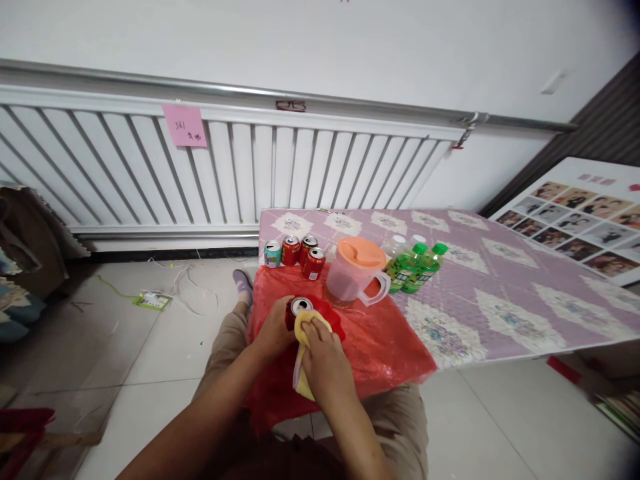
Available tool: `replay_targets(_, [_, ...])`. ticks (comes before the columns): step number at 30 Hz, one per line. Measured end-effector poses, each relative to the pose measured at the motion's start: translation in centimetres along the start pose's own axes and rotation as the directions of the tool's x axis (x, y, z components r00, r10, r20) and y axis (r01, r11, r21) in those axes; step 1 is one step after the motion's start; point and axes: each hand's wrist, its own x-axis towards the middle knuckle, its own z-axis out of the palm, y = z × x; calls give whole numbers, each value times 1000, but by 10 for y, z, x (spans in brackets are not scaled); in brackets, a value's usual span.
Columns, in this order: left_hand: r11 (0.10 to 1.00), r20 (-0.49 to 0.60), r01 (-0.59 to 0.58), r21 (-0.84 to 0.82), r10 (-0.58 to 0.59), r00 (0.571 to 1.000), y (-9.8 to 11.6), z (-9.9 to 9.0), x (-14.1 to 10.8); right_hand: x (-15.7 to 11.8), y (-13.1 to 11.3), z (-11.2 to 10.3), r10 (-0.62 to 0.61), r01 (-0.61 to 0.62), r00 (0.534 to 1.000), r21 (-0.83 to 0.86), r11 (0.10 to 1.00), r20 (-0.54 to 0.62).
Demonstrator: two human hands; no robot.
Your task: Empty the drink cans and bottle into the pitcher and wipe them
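My left hand (275, 331) is wrapped round a dark red can (301, 306), whose silver top faces up. A yellow cloth (303, 381) is bunched under my right hand (323, 350), with its upper part against the can's side. Both hands are over a red plastic sheet (380, 343) at the table's near left corner. Just behind the can stand several red cans (313, 264) and a light blue can (273, 254). To their right is a clear pitcher (345, 275) with an orange lid. Bottles with green labels (419, 270) stand beyond the pitcher.
A purple flowered cloth (450, 257) covers the table, which runs right. Behind it are a white radiator (240, 167) and a metal pipe. A photo board (575, 220) leans at the right. A power strip (153, 301) with cords lies on the floor at left.
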Motion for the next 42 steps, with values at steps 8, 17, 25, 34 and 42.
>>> replay_targets(8, [996,196,-87,-8,87,977,8,-22,8,4,8,-1,-14,15,1000,47,999,-13])
replay_targets(17, [1000,115,-6,-8,7,993,7,-12,5,5,9,1,11,-11,1000,16,1000,5])
replay_targets(25, [996,168,-88,-24,91,982,11,-18,8,6,10,-2,11,-12,1000,26,1000,4])
replay_targets(34, [998,159,19,-55,-10,987,6,-17,5,5,9,2,9,-8,1000,32,999,-9])
replay_targets(42, [999,122,-38,26,34,992,6,-12,5,4,6,2,-4,4,1000,10,1000,-3])
